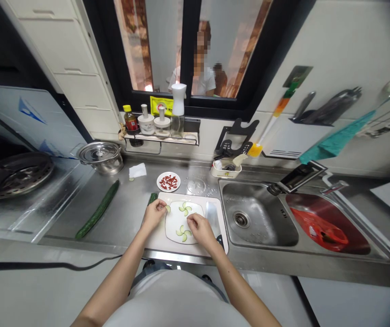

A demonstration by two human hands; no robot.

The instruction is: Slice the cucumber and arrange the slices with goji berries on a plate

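Note:
A white square plate [172, 222] lies on a pale cutting board [195, 198]. Green cucumber slices form two curved pinwheels on it, an upper pinwheel [185, 208] and a lower pinwheel [183, 233]. My left hand [154, 215] pinches a cucumber slice [168, 208] at the plate's left edge. Over the plate's right side, between the pinwheels, my right hand [200, 229] has its fingertips together; whatever they hold, if anything, is too small to make out. A cleaver [211, 212] rests on the board's right side, its black handle partly behind my right wrist. Another cucumber piece [152, 198] shows beside my left hand.
Behind the board stands a small plate [160, 183] of chopped red bits. A whole cucumber [99, 211] lies left, near a lidded steel pot [101, 156]. Right of the board is a double sink [259, 218] with a red bag [319, 229]. A person [203, 81] appears in the window.

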